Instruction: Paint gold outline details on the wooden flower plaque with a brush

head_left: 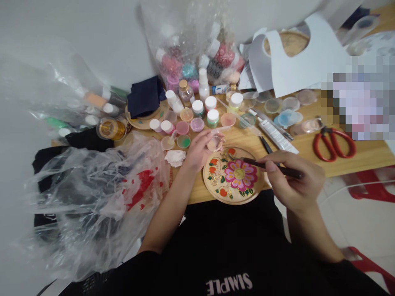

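Observation:
My left hand (197, 151) is closed around a small clear cup (214, 144) with pale beige contents, above the far left edge of a round wooden plaque (226, 200). My right hand (294, 181) grips a thin tool with a dark handle (254, 163). Its tip is over the upper middle of the plaque; whether it is a brush or a small spatula I cannot make out. The plaque bears a large pink flower (241, 174), orange shapes and green leaves with gold outlines. A crumpled white tissue (175, 158) lies left of my left hand.
Several small paint cups (182, 127) and white-capped jars (212, 118) stand beyond the plaque. A white tube (276, 134), black tweezers (266, 144) and red-handled pliers (335, 144) lie at right. Plastic bags (105, 197) cover the left side; a bag of bottles (197, 53) stands behind.

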Demonstrator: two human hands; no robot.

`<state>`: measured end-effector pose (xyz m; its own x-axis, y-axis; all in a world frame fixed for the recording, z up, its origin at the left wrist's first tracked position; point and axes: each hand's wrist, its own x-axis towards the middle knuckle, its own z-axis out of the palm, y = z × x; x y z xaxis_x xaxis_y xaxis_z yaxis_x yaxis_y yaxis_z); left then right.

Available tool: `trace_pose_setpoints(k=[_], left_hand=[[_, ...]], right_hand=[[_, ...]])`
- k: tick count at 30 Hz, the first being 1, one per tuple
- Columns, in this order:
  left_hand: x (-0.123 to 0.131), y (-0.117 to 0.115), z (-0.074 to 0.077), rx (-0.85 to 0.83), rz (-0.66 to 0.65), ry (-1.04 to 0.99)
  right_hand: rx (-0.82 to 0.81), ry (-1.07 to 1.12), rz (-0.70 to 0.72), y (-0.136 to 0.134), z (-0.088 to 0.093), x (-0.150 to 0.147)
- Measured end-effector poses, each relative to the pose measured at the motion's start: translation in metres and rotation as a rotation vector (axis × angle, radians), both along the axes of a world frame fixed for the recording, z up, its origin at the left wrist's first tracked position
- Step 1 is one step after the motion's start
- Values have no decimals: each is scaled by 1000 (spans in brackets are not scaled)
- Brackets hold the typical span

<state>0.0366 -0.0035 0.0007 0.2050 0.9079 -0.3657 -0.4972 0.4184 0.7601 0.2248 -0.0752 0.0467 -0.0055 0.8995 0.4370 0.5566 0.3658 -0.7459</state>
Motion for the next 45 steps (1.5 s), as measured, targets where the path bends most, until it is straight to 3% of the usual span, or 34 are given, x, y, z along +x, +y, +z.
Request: trace_pose_setpoints(k=[24, 45], left_hand=[[0, -2, 1, -8, 7, -3], [0, -1, 1, 9, -20, -18]], right_hand=[[26, 21, 20, 1, -2, 1], [-17, 36, -66, 1, -6, 2]])
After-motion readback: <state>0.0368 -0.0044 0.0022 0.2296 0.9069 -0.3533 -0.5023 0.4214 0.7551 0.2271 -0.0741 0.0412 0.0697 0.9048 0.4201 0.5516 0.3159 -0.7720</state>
